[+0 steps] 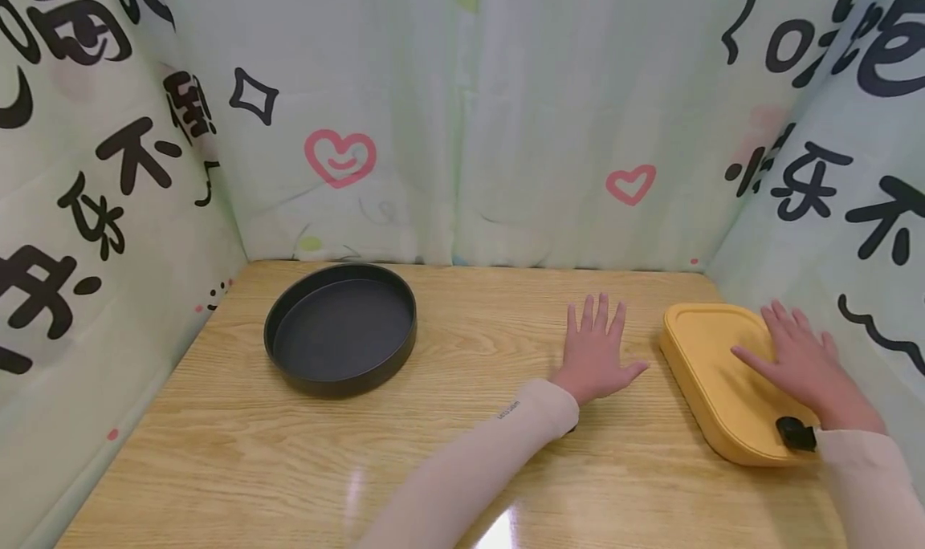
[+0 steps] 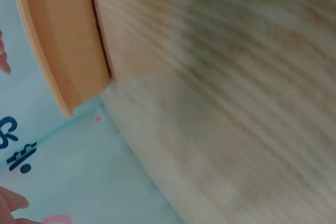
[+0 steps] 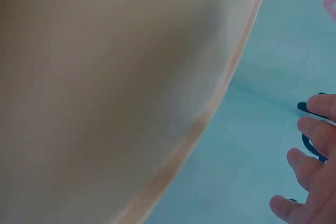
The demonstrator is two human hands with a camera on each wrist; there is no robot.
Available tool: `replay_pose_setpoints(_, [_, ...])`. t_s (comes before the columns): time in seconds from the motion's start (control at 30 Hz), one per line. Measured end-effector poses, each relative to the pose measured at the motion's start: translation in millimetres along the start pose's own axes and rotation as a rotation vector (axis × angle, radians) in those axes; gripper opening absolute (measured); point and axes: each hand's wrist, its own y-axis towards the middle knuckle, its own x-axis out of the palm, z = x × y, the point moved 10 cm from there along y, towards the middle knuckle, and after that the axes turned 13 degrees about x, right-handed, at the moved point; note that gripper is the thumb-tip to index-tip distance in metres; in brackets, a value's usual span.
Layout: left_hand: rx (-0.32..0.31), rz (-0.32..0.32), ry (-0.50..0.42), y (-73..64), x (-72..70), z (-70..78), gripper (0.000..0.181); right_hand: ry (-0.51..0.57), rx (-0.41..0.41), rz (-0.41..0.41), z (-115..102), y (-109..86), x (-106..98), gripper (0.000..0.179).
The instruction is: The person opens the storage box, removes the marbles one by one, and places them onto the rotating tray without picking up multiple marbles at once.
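A yellow, rounded rectangular case or box (image 1: 711, 356) lies on the right side of the wooden table, its flat top facing up. My right hand (image 1: 809, 368) is spread over its right part, fingers straight and holding nothing. In the right wrist view the fingers (image 3: 310, 169) show beyond the rim of the yellow case (image 3: 168, 169). My left hand (image 1: 594, 355) is spread flat above the table to the left of the case, with nothing in it. The side of the yellow case (image 2: 68, 40) appears at the upper left of the left wrist view.
A round black pan (image 1: 343, 332) without a visible handle sits at the back left of the wooden table (image 1: 289, 469). Pale curtains (image 1: 535, 132) with black characters and pink hearts stand behind the table and along both sides.
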Motion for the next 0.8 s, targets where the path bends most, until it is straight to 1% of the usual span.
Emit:
replay_pose_setpoints(0.2, [0.051, -0.045, 0.011, -0.4, 8.0, 20.4, 0.085, -0.013, 0.027, -0.045, 15, 0.4, 2, 0.088])
replay_pose_setpoints(0.37, [0.101, -0.06, 0.027, 2.5, 11.6, 39.3, 0.084, -0.03, 0.057, -0.076, 26, -2.3, 2, 0.088])
replay_pose_setpoints(0.5, [0.144, -0.067, 0.039, 7.0, 14.4, 55.0, 0.085, -0.045, 0.091, -0.122, 35, -6.0, 5, 0.09])
replay_pose_setpoints(0.63, [0.183, -0.077, 0.057, 10.4, 17.9, 67.8, 0.087, -0.061, 0.107, -0.159, 38, -10.1, 7, 0.09])
replay_pose_setpoints(0.8, [0.233, -0.092, 0.093, 12.1, 21.4, 79.8, 0.087, -0.069, 0.109, -0.172, 39, -16.1, 8, 0.091])
